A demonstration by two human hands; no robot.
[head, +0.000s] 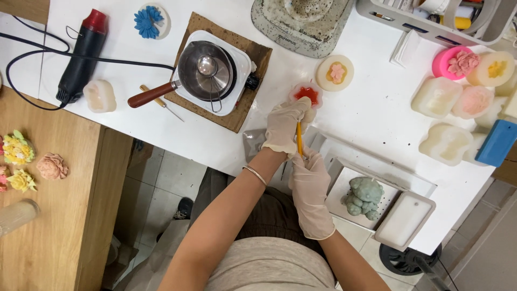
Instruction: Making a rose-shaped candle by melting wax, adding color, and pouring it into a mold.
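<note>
My left hand (285,125), in a white glove, rests against a small white silicone mould (306,95) filled with red wax on the white table (134,118). Just below it, my gloved right hand (309,186) grips a thin orange stick (299,137) that points up toward the mould. A silver bracelet sits on my left wrist. To the right of my right hand a grey-green wax flower (363,197) lies in a white tray (406,221).
A small pot with a wooden handle (204,71) sits on a hot plate at the back. A black heat gun (82,56) lies at left. Several silicone moulds and wax flowers (463,102) crowd the right side; more flowers (51,166) rest on the wooden bench.
</note>
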